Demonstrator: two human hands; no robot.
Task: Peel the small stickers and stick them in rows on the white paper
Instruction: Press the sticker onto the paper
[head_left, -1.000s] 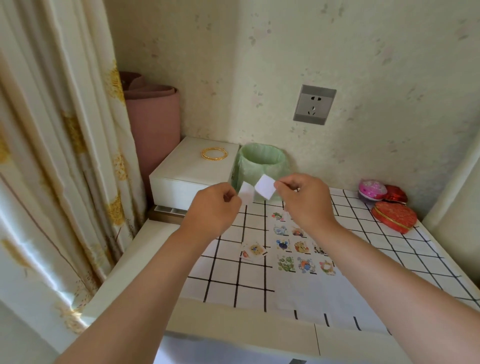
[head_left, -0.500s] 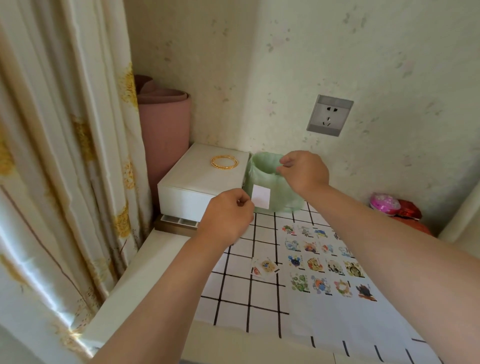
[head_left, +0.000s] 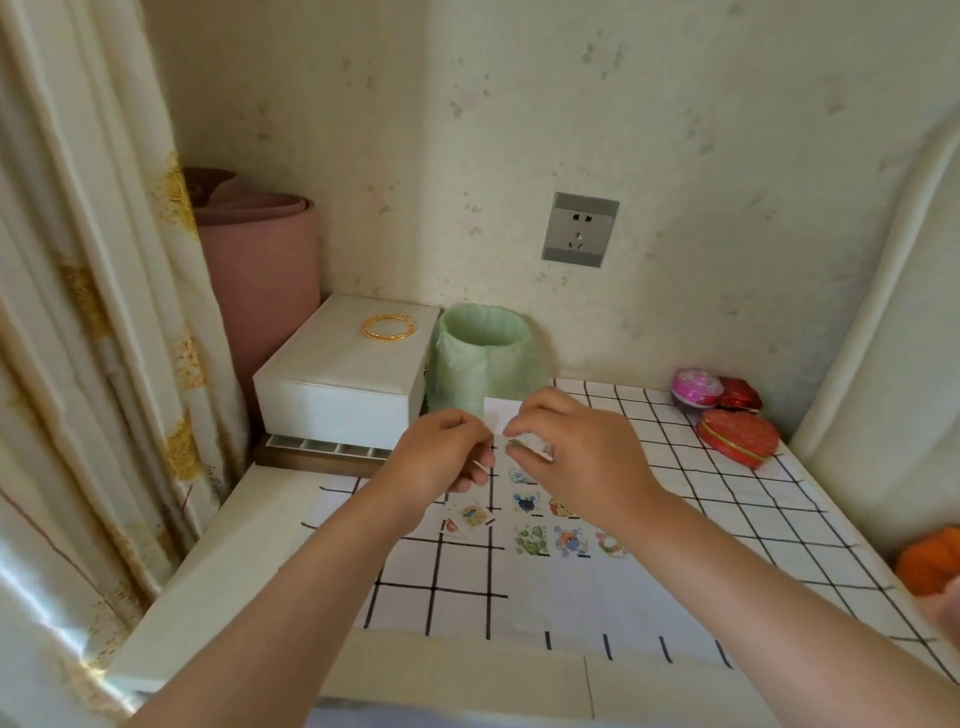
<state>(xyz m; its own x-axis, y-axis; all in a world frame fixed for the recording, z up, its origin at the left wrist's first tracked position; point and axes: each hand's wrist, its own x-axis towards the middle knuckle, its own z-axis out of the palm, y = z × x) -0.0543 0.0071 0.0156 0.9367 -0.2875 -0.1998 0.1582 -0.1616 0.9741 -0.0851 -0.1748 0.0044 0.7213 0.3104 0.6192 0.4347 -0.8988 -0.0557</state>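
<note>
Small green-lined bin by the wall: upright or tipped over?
Upright. The green-lined bin stands on its base beside the white box, its round mouth facing up.

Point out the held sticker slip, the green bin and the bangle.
sticker slip (head_left: 500, 411), head view, bare top part above the fingers.
green bin (head_left: 480, 375), head view, front wall.
bangle (head_left: 387, 338), head view, near rim.

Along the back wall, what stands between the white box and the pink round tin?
Head view: a green-bagged bin stands close beside the white box; from there to the pink round tin the checked cloth is bare.
</note>
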